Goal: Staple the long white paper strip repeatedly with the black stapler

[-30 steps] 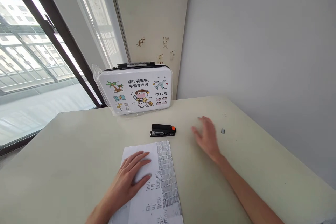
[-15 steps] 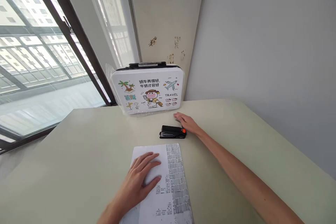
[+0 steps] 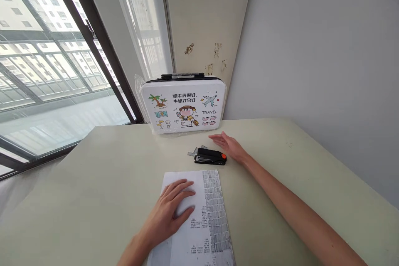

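Note:
My left hand (image 3: 172,210) lies flat with fingers spread on a stack of printed paper (image 3: 199,216) near the bottom centre. Just beyond the paper's far edge rests a black stapler (image 3: 210,156) with an orange-red part at its right end. Several small grey strips, seemingly staples (image 3: 195,151), lie by the stapler's left end and behind it. My right hand (image 3: 230,145) is behind and right of the stapler, fingers extended and pointing left, with nothing in it.
A white case (image 3: 187,106) with cartoon prints, a black handle and clear plastic wrap stands at the back of the pale table (image 3: 93,195). Behind it is a stained cabinet (image 3: 205,16); a window (image 3: 62,66) is at left.
Grey strips now show around the stapler's left end, and the stapler is slightly tilted. My right hand's fingers have straightened. The whole view has shifted a little.

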`<state>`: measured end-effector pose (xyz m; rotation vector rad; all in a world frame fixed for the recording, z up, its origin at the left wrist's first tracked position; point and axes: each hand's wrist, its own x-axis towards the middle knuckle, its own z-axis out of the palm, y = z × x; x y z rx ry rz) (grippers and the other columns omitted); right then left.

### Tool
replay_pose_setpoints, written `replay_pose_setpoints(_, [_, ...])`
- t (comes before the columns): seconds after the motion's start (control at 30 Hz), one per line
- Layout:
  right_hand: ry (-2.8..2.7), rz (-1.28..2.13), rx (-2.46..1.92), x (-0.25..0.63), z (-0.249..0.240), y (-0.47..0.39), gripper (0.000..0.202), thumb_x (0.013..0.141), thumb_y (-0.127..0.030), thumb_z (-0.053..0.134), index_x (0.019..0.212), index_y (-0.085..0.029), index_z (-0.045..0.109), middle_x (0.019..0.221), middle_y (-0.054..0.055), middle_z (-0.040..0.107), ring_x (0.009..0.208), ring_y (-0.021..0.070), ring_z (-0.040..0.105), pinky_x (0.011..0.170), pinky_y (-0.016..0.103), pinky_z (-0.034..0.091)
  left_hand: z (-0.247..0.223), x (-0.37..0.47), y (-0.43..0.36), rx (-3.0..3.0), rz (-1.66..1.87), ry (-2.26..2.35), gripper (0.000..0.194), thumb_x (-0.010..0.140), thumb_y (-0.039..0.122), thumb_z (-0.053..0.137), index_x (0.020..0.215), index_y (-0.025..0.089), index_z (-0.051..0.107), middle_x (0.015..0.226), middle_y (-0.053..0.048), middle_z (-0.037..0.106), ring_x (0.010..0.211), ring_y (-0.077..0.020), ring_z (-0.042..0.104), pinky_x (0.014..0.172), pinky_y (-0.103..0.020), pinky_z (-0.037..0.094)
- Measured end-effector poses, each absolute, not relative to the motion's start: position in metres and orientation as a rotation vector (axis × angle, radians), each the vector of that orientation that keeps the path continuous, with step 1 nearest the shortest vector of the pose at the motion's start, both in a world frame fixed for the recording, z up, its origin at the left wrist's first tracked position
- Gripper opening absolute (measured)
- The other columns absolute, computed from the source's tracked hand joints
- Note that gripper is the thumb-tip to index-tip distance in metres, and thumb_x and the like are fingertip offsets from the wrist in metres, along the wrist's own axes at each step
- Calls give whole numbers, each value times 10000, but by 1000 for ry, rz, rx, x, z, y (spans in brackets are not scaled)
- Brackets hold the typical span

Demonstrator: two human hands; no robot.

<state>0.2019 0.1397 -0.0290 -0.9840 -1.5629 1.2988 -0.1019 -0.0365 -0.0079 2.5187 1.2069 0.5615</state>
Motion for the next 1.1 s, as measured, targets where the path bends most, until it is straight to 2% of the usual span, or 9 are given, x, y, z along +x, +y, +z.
replay_pose_setpoints(0.1, [-1465, 1216, -1073, 235, -37, 108, 658, 1000, -760, 390, 1210, -236, 728, 1366, 100, 720, 1329, 262, 640, 1164, 475, 489, -10, -115, -31, 2517, 656, 1248, 252, 1039, 328, 581, 1281, 311, 649, 1447, -35, 643, 1400, -263, 541, 1147, -446, 492])
replay_pose_setpoints(0.17, [-1424, 1157, -1141, 255, -40, 80, 583, 990, -732, 463, 1162, -241, 725, 1317, 100, 741, 1287, 271, 667, 1153, 482, 497, -14, -125, -27, 2525, 745, 1375, 267, 1046, 351, 567, 1300, 307, 639, 1464, -46, 626, 1414, -281, 524, 1157, -471, 472])
replay_pose_setpoints(0.3, [-1395, 1060, -1277, 273, -42, 33, 479, 981, -685, 530, 1085, -258, 719, 1207, 94, 772, 1190, 289, 709, 1124, 501, 505, -24, -137, -19, 2503, 773, 1632, 386, 1053, 442, 539, 1414, 305, 559, 1566, -63, 538, 1471, -324, 460, 1157, -538, 448])
replay_pose_setpoints(0.4, [-1419, 1024, -1330, 271, -41, 17, 444, 982, -663, 541, 1069, -265, 718, 1152, 92, 778, 1124, 288, 723, 1069, 492, 539, -30, -138, -17, 2503, 725, 1695, 458, 1051, 494, 528, 1460, 288, 516, 1579, -80, 529, 1473, -336, 466, 1147, -550, 451])
replay_pose_setpoints(0.7, [-1517, 916, -1315, 258, -41, 25, 371, 966, -598, 596, 1093, -260, 684, 1190, 93, 749, 1105, 255, 714, 1037, 449, 569, -30, -137, -16, 2510, 717, 1712, 458, 1044, 511, 522, 1446, 294, 547, 1561, -70, 555, 1466, -328, 483, 1153, -537, 446])
replay_pose_setpoints(0.8, [-1551, 873, -1305, 248, -44, 34, 382, 950, -549, 635, 1196, -257, 658, 1237, 95, 729, 1113, 249, 702, 1007, 445, 575, -30, -137, -16, 2518, 712, 1715, 456, 1043, 507, 525, 1441, 288, 551, 1557, -78, 558, 1462, -331, 486, 1152, -542, 446])
replay_pose_setpoints(0.93, [-1631, 820, -1273, 221, -43, 55, 493, 864, -462, 750, 1308, -281, 636, 1340, 74, 688, 1220, 266, 644, 1016, 445, 546, -32, -137, -16, 2519, 716, 1721, 450, 1047, 504, 519, 1439, 286, 553, 1559, -81, 555, 1460, -329, 489, 1146, -541, 452])
replay_pose_setpoints(1.1, [-1650, 793, -1319, 206, -44, 68, 350, 874, -460, 722, 1164, -263, 720, 1144, 55, 764, 1020, 265, 710, 968, 457, 556, -32, -138, -17, 2507, 710, 1744, 467, 1046, 512, 517, 1459, 296, 547, 1554, -78, 561, 1460, -330, 489, 1141, -541, 461])
